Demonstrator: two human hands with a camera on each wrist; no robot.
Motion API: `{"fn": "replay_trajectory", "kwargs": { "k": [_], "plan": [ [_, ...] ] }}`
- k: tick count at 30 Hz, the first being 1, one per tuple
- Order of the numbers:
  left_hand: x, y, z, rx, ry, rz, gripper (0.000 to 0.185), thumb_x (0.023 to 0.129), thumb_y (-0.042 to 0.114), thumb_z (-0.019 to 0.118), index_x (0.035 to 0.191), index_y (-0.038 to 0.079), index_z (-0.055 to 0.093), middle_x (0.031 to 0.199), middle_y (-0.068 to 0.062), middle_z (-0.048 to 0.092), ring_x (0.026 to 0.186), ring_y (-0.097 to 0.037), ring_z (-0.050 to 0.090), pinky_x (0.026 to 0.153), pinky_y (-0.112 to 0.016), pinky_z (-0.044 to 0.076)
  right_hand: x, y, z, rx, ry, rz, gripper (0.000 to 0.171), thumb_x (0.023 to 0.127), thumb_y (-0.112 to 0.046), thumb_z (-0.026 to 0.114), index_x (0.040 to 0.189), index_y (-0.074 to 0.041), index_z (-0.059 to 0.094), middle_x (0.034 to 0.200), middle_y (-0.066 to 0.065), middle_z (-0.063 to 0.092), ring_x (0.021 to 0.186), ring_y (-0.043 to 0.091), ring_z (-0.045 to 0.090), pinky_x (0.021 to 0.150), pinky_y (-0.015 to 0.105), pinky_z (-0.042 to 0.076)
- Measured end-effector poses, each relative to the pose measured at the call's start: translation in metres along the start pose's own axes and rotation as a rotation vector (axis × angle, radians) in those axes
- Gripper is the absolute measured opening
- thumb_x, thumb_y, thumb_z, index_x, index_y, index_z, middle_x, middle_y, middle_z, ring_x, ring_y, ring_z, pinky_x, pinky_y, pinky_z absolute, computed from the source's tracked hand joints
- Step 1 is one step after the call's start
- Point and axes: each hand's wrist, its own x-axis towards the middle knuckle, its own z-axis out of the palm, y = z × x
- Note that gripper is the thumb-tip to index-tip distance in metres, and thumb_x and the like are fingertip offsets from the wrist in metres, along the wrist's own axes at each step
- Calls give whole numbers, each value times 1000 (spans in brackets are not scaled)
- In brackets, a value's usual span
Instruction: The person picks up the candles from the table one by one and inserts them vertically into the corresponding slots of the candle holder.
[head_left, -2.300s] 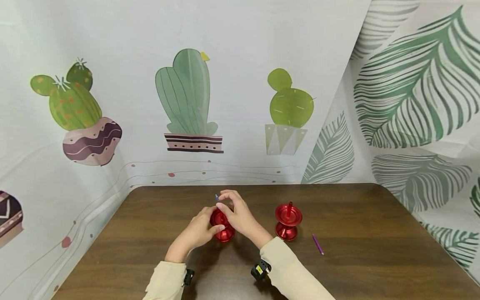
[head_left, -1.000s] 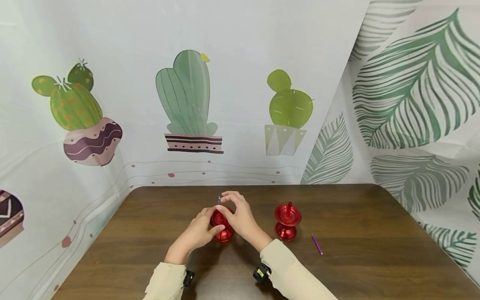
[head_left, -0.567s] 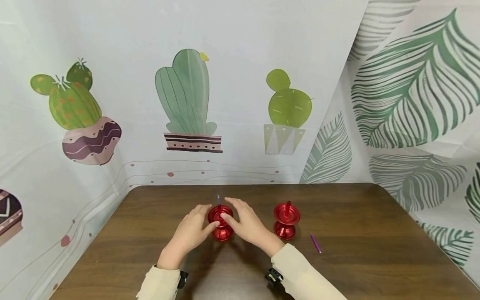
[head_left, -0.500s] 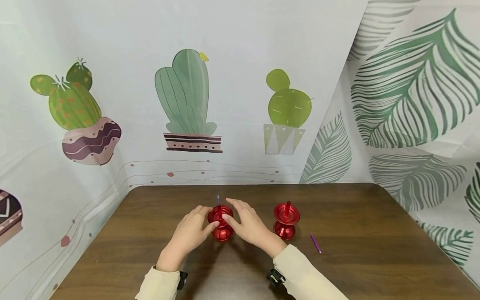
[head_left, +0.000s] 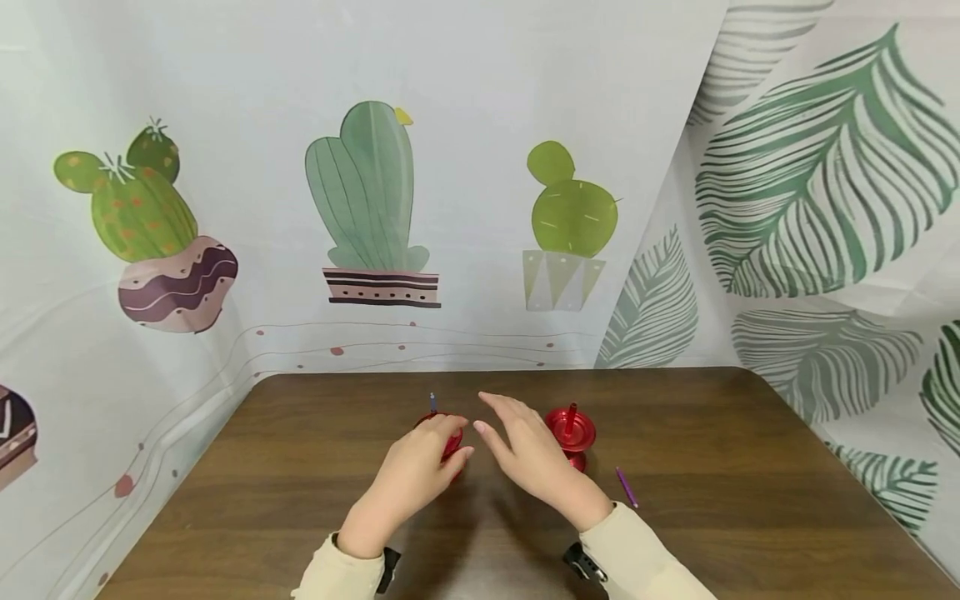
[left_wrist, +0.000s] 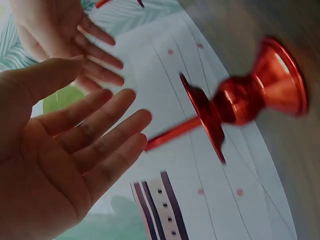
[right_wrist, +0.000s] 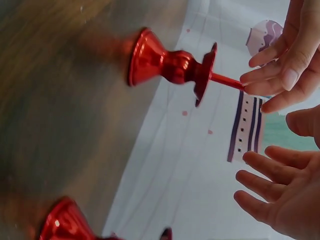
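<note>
Red candle holder (head_left: 448, 442) w/ thin candle, on table (head_left: 750, 500); my left hand (head_left: 420, 471) & right hand (head_left: 528, 454) flank it, fingers spread, holding nothing.

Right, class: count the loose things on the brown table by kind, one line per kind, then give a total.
Red candle holders: 2, the left holder and the right holder.
Thin candles standing in holders: 2, a bluish candle and a red candle.
Purple candle lying on the table: 1, the purple candle.
Total: 5
</note>
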Motion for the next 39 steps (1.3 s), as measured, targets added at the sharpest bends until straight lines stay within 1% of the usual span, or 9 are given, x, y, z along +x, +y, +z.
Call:
{"fn": "replay_trajectory", "kwargs": {
  "k": [3, 5, 7, 11, 16, 22, 28, 34, 39],
  "plan": [
    [5, 6, 5, -8, 12, 31, 34, 87, 19, 72, 117, 4, 63, 101, -6, 64, 82, -18, 60, 67, -34, 53, -2, 2, -8, -28, 46, -19, 45, 95, -24, 61, 133, -1, 53, 132, 13, 57, 124, 30, 52, 103, 51, 40],
    [9, 9, 9, -11, 26, 46, 38, 88, 19, 71, 120, 3, 61, 104, -8, 64, 84, -19, 59, 67, -33, 53, -4, 4, -12, -52, 72, -29, 44, 96, -24, 61, 133, -1, 54, 131, 13, 58, 123, 30, 52, 102, 51, 40],
    [13, 13, 13, -24, 37, 55, 40, 89, 19, 70, 123, 2, 59, 108, -10, 63, 89, -21, 60, 72, -34, 54, -6, 6, -17, -69, 101, -36, 43, 96, -23, 61, 133, -2, 54, 130, 13, 58, 122, 31, 53, 101, 52, 40],
    [22, 22, 22, -57, 52, 59, 44, 90, 20, 69, 128, 0, 56, 118, -12, 61, 109, -28, 58, 86, -41, 53, -11, 12, -28, -79, 160, -47, 41, 95, -19, 62, 132, -1, 55, 130, 14, 59, 121, 33, 54, 100, 54, 41],
    [34, 31, 32, -119, 52, 51, 48, 90, 20, 68, 131, 0, 53, 126, -13, 57, 116, -27, 54, 95, -40, 49, -20, 23, -44, -69, 203, -36, 43, 93, -14, 64, 132, 0, 54, 131, 15, 58, 121, 34, 54, 100, 56, 40],
    [46, 37, 45, -215, 17, 22, 52, 92, 22, 66, 136, 1, 49, 132, -12, 54, 123, -27, 50, 101, -42, 44, -31, 39, -62, -77, 241, -11, 46, 91, -11, 66, 133, 1, 53, 131, 18, 57, 120, 36, 53, 98, 59, 40],
    [55, 40, 59, -272, -36, -4, 55, 93, 25, 65, 140, 2, 46, 137, -14, 50, 128, -30, 47, 104, -46, 40, -43, 54, -74, -106, 235, 51, 47, 91, -8, 65, 134, 1, 51, 132, 21, 56, 120, 40, 51, 97, 62, 38],
    [61, 44, 74, -317, -112, -40, 60, 94, 29, 63, 143, 2, 42, 141, -14, 47, 132, -29, 43, 105, -45, 40, -54, 69, -79, -124, 218, 83, 46, 91, -7, 64, 134, 3, 50, 132, 24, 55, 120, 44, 51, 96, 65, 37],
    [64, 46, 87, -335, -148, -58, 62, 93, 29, 64, 143, 1, 41, 142, -15, 46, 133, -29, 42, 106, -43, 39, -66, 84, -78, -174, 202, 107, 46, 92, -9, 64, 133, 6, 50, 130, 27, 55, 118, 46, 51, 96, 66, 35]
  ]
}}
